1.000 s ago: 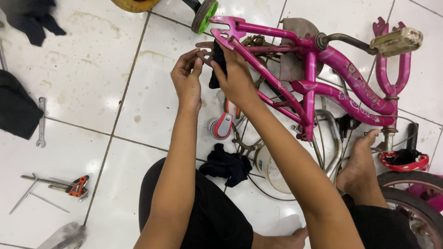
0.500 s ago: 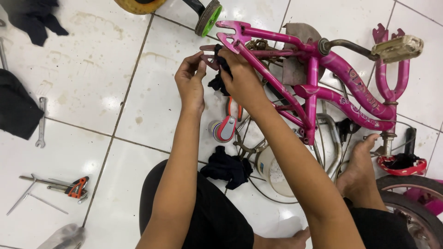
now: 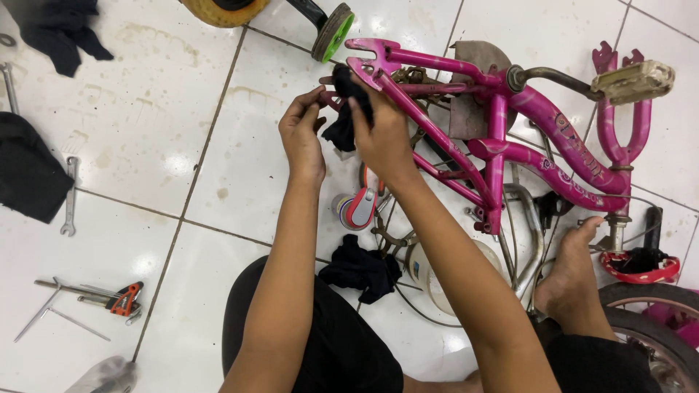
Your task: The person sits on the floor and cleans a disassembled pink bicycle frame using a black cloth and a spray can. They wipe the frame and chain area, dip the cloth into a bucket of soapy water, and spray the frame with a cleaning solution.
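Note:
A small pink bicycle frame point(image 3: 502, 124) lies on the white tiled floor, its rear fork end pointing left. My right hand point(image 3: 382, 135) presses a black rag point(image 3: 342, 120) against that fork end, fingers closed on the cloth. My left hand point(image 3: 302, 135) sits just left of it, fingers curled near the fork tip and the rag's edge; I cannot see anything gripped in it. A worn pedal point(image 3: 632, 80) sticks up at the right.
Another black rag point(image 3: 362, 268) lies by my knee, a red-and-grey tool point(image 3: 357, 207) beside it. A wrench point(image 3: 69, 196), a hex-key set point(image 3: 116, 298) and dark cloths point(image 3: 25, 175) lie left. A green training wheel point(image 3: 333, 33) is above; a wheel point(image 3: 648, 327) and my foot point(image 3: 571, 276) right.
Both hands stay at the rear fork end; the right hand has shifted the black rag slightly along it. The view has drifted a little.

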